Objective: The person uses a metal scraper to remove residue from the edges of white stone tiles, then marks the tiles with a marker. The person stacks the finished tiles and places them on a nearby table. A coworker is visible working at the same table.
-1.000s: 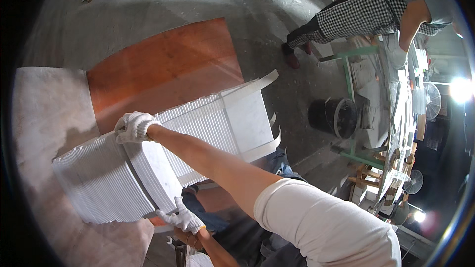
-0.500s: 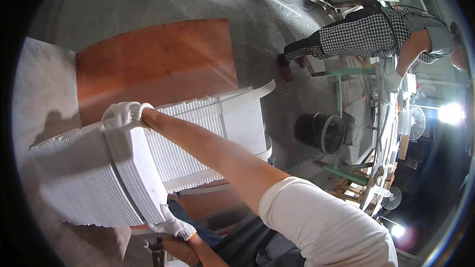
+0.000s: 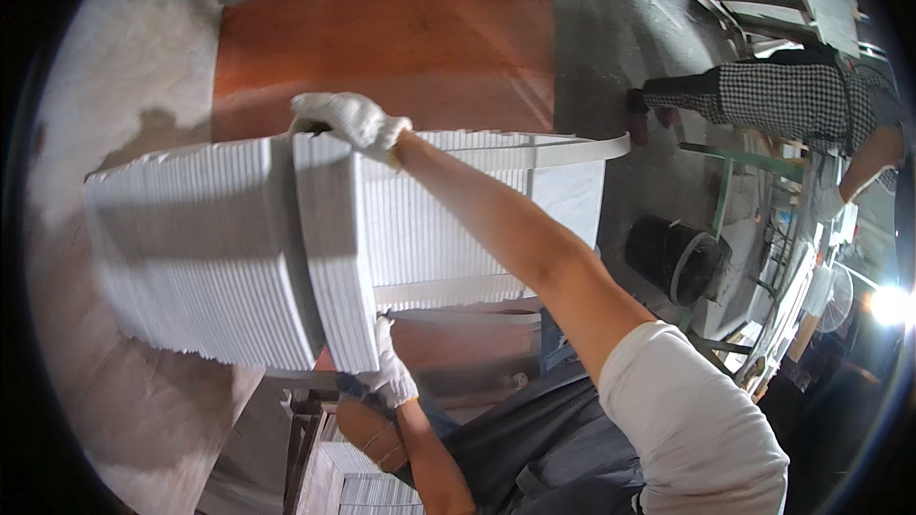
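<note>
A small bundle of white stone tiles (image 3: 334,248), standing on edge, is gripped between my two gloved hands. At its far edge, my right hand (image 3: 351,119) has its fingers closed over the top corner. My left hand (image 3: 391,372) holds the near lower corner, most of its fingers hidden behind the tiles. A dark gap separates this bundle from a long row of similar tiles (image 3: 191,257) on the left. Along its right side stand more tiles (image 3: 439,215), with a pale strap (image 3: 582,150) running along them and curling off the end.
An orange-brown panel (image 3: 382,48) lies beyond the row, beside a pale board (image 3: 143,38). More tiles (image 3: 382,494) stand near my legs. At right are a black bucket (image 3: 673,257), a green-framed bench (image 3: 744,160), a fan (image 3: 835,296) and a co-worker in a checked apron (image 3: 787,100).
My view has shifted, so the scene sits farther right in the picture. The gap left of the held tiles looks wider, and both hands remain on them.
</note>
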A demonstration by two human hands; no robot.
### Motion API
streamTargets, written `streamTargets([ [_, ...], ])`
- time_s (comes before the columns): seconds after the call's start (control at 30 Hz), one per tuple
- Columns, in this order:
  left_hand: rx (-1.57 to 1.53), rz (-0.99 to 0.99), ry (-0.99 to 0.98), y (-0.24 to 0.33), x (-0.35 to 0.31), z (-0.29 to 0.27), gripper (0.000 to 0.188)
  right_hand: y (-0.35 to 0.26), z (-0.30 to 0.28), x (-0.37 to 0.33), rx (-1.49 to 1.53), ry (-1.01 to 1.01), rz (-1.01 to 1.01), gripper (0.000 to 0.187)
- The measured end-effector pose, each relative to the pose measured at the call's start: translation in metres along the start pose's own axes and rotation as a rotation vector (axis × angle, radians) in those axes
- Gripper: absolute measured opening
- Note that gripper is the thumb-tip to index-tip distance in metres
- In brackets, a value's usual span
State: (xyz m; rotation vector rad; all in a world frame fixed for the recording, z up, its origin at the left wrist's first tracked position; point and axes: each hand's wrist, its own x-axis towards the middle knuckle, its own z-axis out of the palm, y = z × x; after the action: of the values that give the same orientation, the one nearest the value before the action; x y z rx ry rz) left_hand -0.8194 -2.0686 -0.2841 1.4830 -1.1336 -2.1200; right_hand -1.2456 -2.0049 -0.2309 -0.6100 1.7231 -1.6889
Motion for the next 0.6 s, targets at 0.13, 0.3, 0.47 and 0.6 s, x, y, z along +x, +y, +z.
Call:
streamTargets([
  [0.13, 0.469, -0.147, -0.3, 0.011, 0.01, -0.024, 0.035, -0.019, -0.002, -0.024, -0.351, 0.059, -0.054, 0.034],
  [0.3, 1.16, 0.396, -0.003, 0.038, -0.034, 0.041, 0.035, -0.021, -0.013, -0.041, -0.111, 0.082, 0.048, 0.016],
  [0.47, 0.754, 0.32, 0.068, 0.041, -0.074, 0.098, 0.044, -0.006, -0.015, -0.027, 0.022, -0.041, 0.085, 0.023],
  [0.6, 0.399, 0.199, -0.075, 0.013, -0.077, 0.088, 0.042, -0.011, -0.017, -0.024, 0.271, 0.008, 0.339, 0.042],
])
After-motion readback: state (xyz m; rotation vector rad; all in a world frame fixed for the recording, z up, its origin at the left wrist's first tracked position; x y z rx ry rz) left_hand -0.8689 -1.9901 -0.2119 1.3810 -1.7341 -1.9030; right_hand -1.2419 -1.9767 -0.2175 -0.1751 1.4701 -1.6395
